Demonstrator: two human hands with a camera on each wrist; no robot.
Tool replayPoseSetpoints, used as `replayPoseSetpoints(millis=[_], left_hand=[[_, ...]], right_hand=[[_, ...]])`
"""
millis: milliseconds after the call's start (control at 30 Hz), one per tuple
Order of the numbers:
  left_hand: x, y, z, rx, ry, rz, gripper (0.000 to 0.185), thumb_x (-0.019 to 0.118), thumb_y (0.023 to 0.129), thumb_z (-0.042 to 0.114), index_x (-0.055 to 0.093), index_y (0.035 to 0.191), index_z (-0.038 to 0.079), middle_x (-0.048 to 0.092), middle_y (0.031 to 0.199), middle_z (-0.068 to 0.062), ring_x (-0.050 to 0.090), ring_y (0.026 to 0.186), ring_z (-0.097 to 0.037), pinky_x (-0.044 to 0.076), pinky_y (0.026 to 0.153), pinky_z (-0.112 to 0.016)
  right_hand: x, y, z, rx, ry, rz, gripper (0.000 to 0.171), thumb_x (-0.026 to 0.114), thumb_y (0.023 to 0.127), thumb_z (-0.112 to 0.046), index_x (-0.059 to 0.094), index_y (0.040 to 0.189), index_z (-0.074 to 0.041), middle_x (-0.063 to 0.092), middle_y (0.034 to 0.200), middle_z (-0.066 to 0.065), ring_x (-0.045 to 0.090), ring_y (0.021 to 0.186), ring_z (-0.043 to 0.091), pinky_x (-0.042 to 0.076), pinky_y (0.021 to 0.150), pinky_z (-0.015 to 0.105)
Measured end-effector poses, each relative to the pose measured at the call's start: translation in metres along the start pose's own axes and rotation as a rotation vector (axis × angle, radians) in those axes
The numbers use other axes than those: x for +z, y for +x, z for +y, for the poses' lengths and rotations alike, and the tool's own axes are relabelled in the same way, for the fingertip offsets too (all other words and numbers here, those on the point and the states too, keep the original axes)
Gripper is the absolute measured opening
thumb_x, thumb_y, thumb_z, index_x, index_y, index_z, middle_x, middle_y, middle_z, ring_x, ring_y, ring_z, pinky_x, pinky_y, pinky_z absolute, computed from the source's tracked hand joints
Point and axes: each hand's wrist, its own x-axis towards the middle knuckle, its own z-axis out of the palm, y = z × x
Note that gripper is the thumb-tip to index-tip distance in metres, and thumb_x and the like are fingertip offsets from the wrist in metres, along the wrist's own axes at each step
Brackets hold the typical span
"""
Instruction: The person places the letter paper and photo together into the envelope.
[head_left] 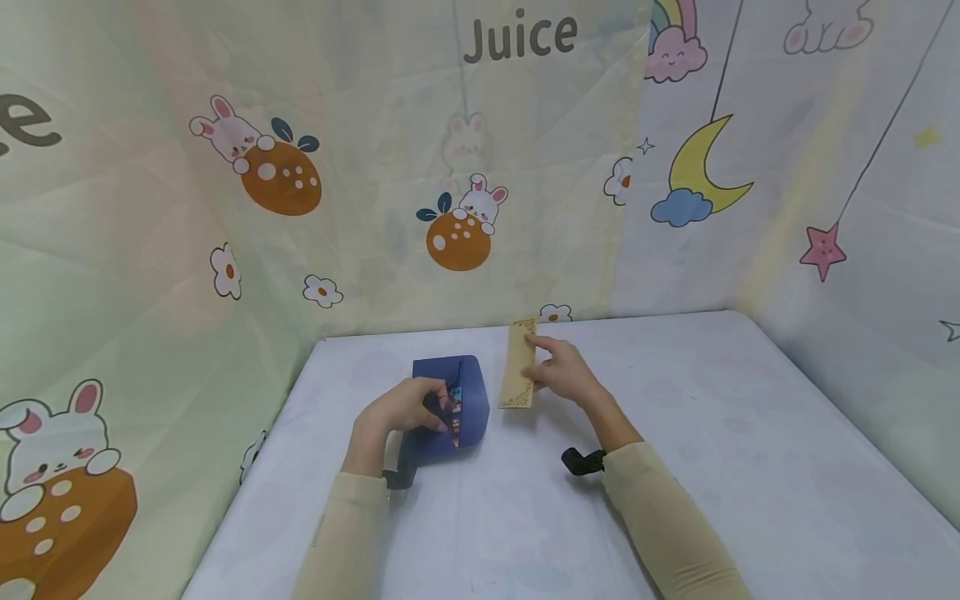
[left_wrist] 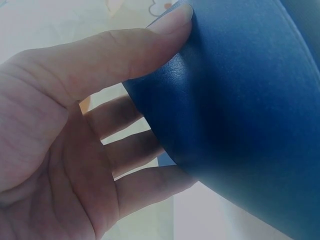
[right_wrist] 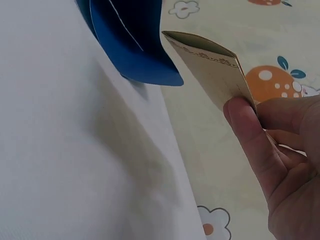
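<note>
— What have I got in each hand from here?

— My left hand (head_left: 405, 412) grips the blue folder (head_left: 459, 404), thumb on its outer face and fingers curled underneath (the left wrist view shows that plainly). It sits on the white table (head_left: 750, 433), left of centre and toward the far edge. My right hand (head_left: 566, 371) pinches the tan paper strip (head_left: 519, 367) just right of the folder, the two close but apart.

— Room to move?

— Plenty on the right and near side: the table runs bare toward its right edge and toward me. The far edge lies close behind the strip, where the cartoon backdrop (head_left: 465, 167) rises. The backdrop also walls the left edge, near the folder.
</note>
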Motion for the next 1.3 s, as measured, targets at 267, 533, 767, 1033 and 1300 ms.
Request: replayPoseSetpoints(millis=[267, 533, 767, 1033, 1300], left_hand=[[0.0, 0.0, 0.001, -0.017, 0.0, 0.007, 0.034, 0.092, 0.075, 0.011, 0.063, 0.089, 0.022, 0.063, 0.094, 0.004, 0.058, 0.093, -0.019, 0.046, 0.079, -0.037], [-0.001, 0.0, 0.001, -0.011, 0.006, 0.006, 0.033, 0.092, 0.075, 0.011, 0.063, 0.09, 0.021, 0.064, 0.094, 0.004, 0.058, 0.092, -0.018, 0.046, 0.08, -0.037], [-0.002, 0.001, 0.003, -0.018, 0.009, 0.005, 0.033, 0.092, 0.075, 0.011, 0.065, 0.091, 0.019, 0.064, 0.093, 0.005, 0.058, 0.091, -0.018, 0.046, 0.079, -0.037], [-0.001, 0.0, 0.003, -0.023, 0.011, 0.003, 0.032, 0.092, 0.076, 0.012, 0.065, 0.092, 0.018, 0.065, 0.096, 0.005, 0.058, 0.093, -0.019, 0.046, 0.081, -0.038], [-0.001, 0.0, 0.004, -0.013, 0.014, -0.002, 0.031, 0.092, 0.076, 0.013, 0.067, 0.094, 0.017, 0.065, 0.096, 0.006, 0.058, 0.093, -0.018, 0.046, 0.081, -0.038]], right_hand=[[0.017, 0.001, -0.003, -0.064, 0.076, -0.007, 0.075, 0.076, 0.092, -0.007, 0.041, 0.159, -0.01, 0.07, 0.127, 0.022, 0.077, 0.074, 0.022, 0.058, 0.079, 0.058], [0.036, 0.0, -0.007, -0.07, 0.029, -0.028, 0.073, 0.076, 0.093, -0.013, 0.042, 0.159, -0.012, 0.067, 0.134, 0.019, 0.076, 0.074, 0.024, 0.047, 0.056, 0.031], [0.044, -0.002, -0.008, -0.085, 0.024, -0.06, 0.074, 0.075, 0.094, -0.01, 0.04, 0.159, -0.01, 0.047, 0.158, 0.018, 0.077, 0.077, 0.02, 0.058, 0.079, 0.056], [0.052, -0.003, -0.008, -0.068, 0.002, -0.108, 0.08, 0.076, 0.094, -0.012, 0.034, 0.162, -0.013, 0.049, 0.156, 0.015, 0.076, 0.082, 0.02, 0.059, 0.081, 0.05], [0.057, -0.005, -0.009, -0.052, 0.018, -0.127, 0.083, 0.076, 0.093, -0.012, 0.032, 0.163, -0.013, 0.059, 0.144, 0.019, 0.077, 0.086, 0.023, 0.059, 0.08, 0.049]])
